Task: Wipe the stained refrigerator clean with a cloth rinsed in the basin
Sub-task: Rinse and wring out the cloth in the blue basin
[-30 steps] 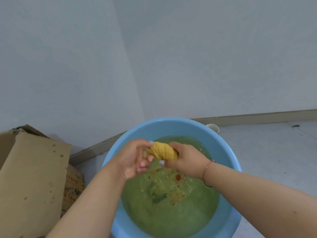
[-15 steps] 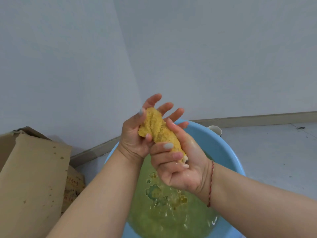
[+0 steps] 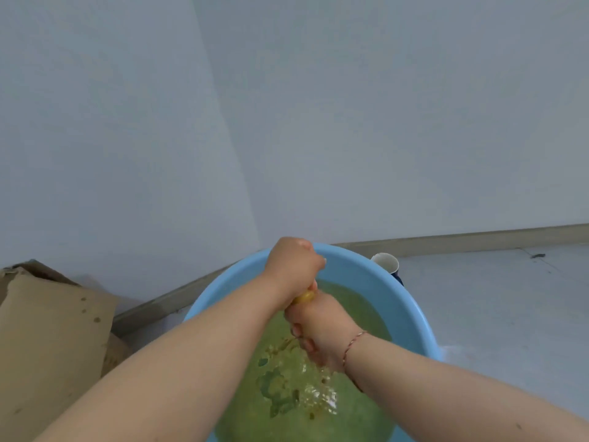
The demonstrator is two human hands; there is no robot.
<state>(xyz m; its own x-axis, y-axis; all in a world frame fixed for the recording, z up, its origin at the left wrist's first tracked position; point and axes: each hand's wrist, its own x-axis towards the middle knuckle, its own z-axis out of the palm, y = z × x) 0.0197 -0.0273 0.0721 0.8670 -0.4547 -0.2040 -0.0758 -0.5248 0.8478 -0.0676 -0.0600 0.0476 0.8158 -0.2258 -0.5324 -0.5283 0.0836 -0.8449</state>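
Observation:
A light blue basin [image 3: 411,314] on the floor holds murky green water with ripples and drips. Over it both hands wring a yellow cloth [image 3: 305,296], of which only a small strip shows between the fists. My left hand [image 3: 294,267] grips the cloth's far end in a tight fist above the basin's back rim. My right hand [image 3: 318,333] grips the near end just below, fingers curled round it, a thin red bracelet on the wrist. The refrigerator is out of view.
A stained cardboard box [image 3: 51,339] stands at the left beside the basin. A small white and blue cup [image 3: 387,264] sits behind the basin's right rim. Grey walls meet in a corner behind; grey floor [image 3: 510,314] spreads to the right.
The hands lifted the cloth from the water, regripped it lengthwise, and now clamp it in two stacked fists lower over the basin; water drips and ripples below.

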